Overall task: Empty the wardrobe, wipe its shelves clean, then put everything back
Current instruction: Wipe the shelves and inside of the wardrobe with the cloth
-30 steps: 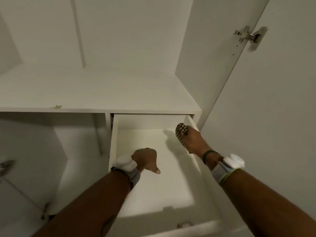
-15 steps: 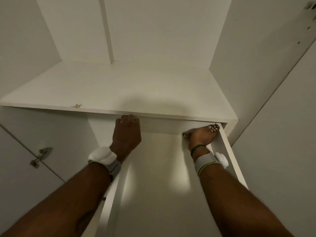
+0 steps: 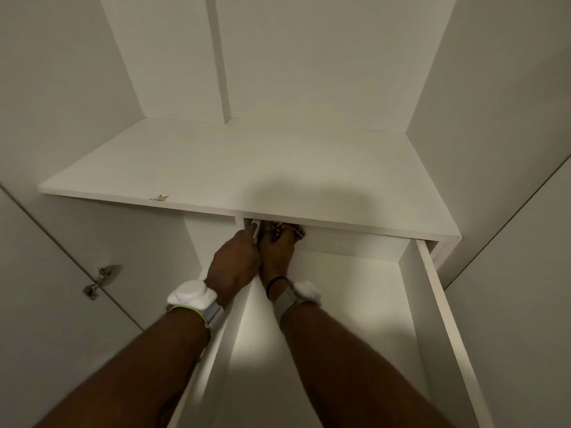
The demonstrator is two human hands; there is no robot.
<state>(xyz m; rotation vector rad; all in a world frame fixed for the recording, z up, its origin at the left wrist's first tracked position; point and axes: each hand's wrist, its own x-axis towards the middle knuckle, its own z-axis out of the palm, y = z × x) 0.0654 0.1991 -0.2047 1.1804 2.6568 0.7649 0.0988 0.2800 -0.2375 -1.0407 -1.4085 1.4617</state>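
A white wardrobe drawer [image 3: 442, 307] is pulled out under a bare white shelf [image 3: 234, 168]. Both my hands meet at the drawer's back left corner, just under the shelf's front edge. My right hand [image 3: 276, 257] holds a brown and white checkered cloth [image 3: 283, 232] against the top of the drawer's back wall. Beside it, my left hand [image 3: 234, 261] grips the top of the drawer's left wall at the corner. Nothing lies in the part of the drawer that I can see.
The shelf's front edge has a small chipped spot [image 3: 159, 198]. An open wardrobe door with a metal hinge [image 3: 100, 281] stands at the left. Another open door [image 3: 525, 288] is close on the right. A vertical strip [image 3: 221, 57] runs down the back panel.
My right hand has carried the cloth from the drawer's back right corner to its back left corner. My left hand stayed at the left wall. My view has tilted upward and moved closer.
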